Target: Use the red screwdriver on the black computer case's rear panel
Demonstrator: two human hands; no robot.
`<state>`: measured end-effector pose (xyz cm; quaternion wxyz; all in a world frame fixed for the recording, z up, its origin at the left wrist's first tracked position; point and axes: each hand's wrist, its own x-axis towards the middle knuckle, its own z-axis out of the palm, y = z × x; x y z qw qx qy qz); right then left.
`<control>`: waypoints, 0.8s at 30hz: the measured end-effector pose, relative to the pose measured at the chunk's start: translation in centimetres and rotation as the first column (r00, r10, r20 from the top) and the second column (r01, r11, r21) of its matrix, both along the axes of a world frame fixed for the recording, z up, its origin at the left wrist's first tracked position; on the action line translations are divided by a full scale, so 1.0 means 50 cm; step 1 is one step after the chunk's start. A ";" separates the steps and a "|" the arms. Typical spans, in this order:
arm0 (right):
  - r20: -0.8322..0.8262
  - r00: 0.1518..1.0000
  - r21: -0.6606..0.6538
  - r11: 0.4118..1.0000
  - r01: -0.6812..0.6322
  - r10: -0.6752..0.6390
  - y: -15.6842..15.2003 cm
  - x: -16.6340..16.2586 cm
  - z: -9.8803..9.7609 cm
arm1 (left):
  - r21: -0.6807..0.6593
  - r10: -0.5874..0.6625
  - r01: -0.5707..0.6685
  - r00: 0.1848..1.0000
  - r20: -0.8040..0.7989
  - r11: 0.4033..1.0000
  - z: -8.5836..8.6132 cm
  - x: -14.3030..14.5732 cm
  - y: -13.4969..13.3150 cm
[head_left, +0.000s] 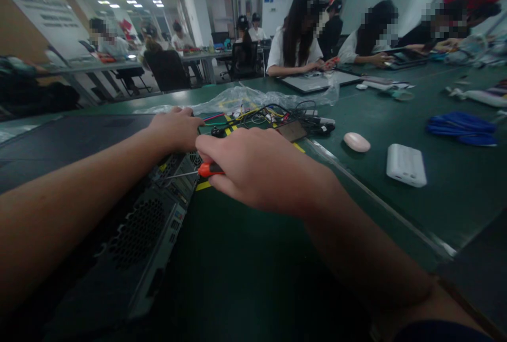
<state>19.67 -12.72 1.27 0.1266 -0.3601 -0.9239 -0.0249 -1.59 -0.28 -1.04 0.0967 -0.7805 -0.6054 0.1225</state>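
I count one screwdriver (209,169), its handle pinched in my right grip (261,170), shaft pointing at one PC case (137,231) on the bench (245,262). My left grip (176,128) rests by the case's far edge; whether it pinches anything, I can't tell. One white box (406,166), one blue bundle (461,129). The wall sign (45,11) blurs.

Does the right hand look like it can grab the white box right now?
Probably not straight away: the right hand is busy gripping an orange-and-black screwdriver. Once free, it likely could, as nothing tall seems to block the way to the white box.
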 end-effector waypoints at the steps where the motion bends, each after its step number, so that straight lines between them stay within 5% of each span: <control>1: 0.010 1.000 0.002 1.000 0.006 -0.006 0.001 0.001 -0.001 | 0.003 -0.001 0.001 1.000 0.001 1.000 0.000 0.000 0.000; 24: 0.037 0.999 -0.013 1.000 0.019 -0.019 -0.001 -0.003 0.005 | -0.001 0.013 -0.013 1.000 -0.004 1.000 0.006 0.003 -0.009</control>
